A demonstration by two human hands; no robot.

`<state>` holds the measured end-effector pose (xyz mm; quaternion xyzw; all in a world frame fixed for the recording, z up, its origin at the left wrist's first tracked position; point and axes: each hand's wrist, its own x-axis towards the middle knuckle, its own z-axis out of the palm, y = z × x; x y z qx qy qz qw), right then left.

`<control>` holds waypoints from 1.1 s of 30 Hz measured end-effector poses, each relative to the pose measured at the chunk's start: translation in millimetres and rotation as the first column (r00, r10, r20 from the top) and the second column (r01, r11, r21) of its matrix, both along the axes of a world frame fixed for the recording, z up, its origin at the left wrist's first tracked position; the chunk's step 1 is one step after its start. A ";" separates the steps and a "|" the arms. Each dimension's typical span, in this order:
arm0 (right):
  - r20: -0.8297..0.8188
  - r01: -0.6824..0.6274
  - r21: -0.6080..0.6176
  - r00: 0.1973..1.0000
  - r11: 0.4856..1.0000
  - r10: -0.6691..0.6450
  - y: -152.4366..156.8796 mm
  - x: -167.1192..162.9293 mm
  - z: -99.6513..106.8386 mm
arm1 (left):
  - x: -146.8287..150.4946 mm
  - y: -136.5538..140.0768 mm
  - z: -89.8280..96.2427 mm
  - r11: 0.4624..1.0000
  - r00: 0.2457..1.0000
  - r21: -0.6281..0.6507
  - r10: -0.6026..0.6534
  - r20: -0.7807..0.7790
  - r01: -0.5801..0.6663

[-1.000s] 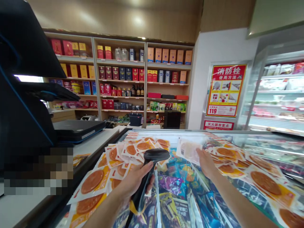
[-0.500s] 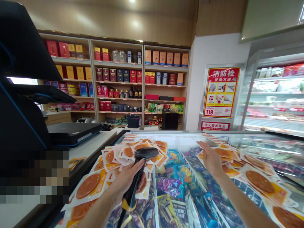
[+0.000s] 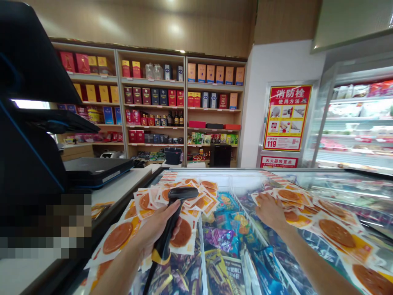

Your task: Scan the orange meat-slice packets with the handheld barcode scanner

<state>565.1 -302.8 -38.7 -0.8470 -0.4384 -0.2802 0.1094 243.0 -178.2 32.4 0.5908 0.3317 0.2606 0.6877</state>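
Observation:
My left hand (image 3: 162,223) is wrapped round the handle of a black barcode scanner (image 3: 183,193) with a yellow-banded base and a cable. The scanner is held upright over a pile of flat packets with round, reddish-brown meat patties (image 3: 118,238), spread on the freezer's glass top. My right hand (image 3: 272,211) has its fingers bent down onto a patty packet (image 3: 256,198) at the left edge of a second pile (image 3: 336,232); its fingertips are partly hidden.
Under the glass of the chest freezer (image 3: 242,180), wire dividers separate colourful wrapped packs (image 3: 219,239). At left, a black checkout terminal (image 3: 30,135) and a flat black scale (image 3: 98,170) stand on a white counter. Boxed goods fill shelves (image 3: 153,85) behind; a lit display fridge (image 3: 359,123) is at right.
My right hand has come down, its fingers bending onto a packet of the right pile. My left hand has moved slightly left with the scanner, uncovering more of a patty packet beside it.

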 end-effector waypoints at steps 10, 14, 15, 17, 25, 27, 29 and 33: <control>-0.117 -0.595 0.104 0.788 0.797 0.604 87.5 -120.9 0.2 | -3.6 -0.3 3.8 0.999 0.999 0.026 0.018 0.031 -0.019; -0.143 -0.615 0.213 0.749 0.759 0.647 95.0 -129.4 -0.4 | -4.8 5.7 -1.0 0.999 0.997 -0.021 -0.038 0.060 0.040; -0.147 -0.611 0.251 0.743 0.751 0.653 92.1 -126.8 1.6 | -5.2 7.1 -2.4 0.998 0.996 -0.029 -0.058 0.074 0.061; -0.159 -0.581 0.329 0.742 0.744 0.651 82.0 -118.2 7.7 | -5.8 8.3 -4.1 0.994 0.991 -0.046 -0.092 0.093 0.096; -0.509 -0.116 0.684 0.632 0.720 0.585 44.4 -70.2 27.8 | -0.9 -13.8 5.4 0.968 0.968 -0.120 -0.204 0.147 0.222; -0.547 -0.053 0.712 0.583 0.700 0.600 43.4 -59.2 26.3 | 1.2 -18.9 5.8 0.972 0.972 -0.113 -0.193 0.138 0.209; -0.556 -0.021 0.724 0.574 0.690 0.601 43.5 -51.0 23.7 | 3.0 -21.3 4.3 0.973 0.973 -0.097 -0.196 0.126 0.208; -0.553 0.011 0.700 0.640 0.714 0.533 42.5 -45.5 20.0 | 4.6 -21.4 0.4 0.970 0.968 -0.058 -0.229 0.105 0.236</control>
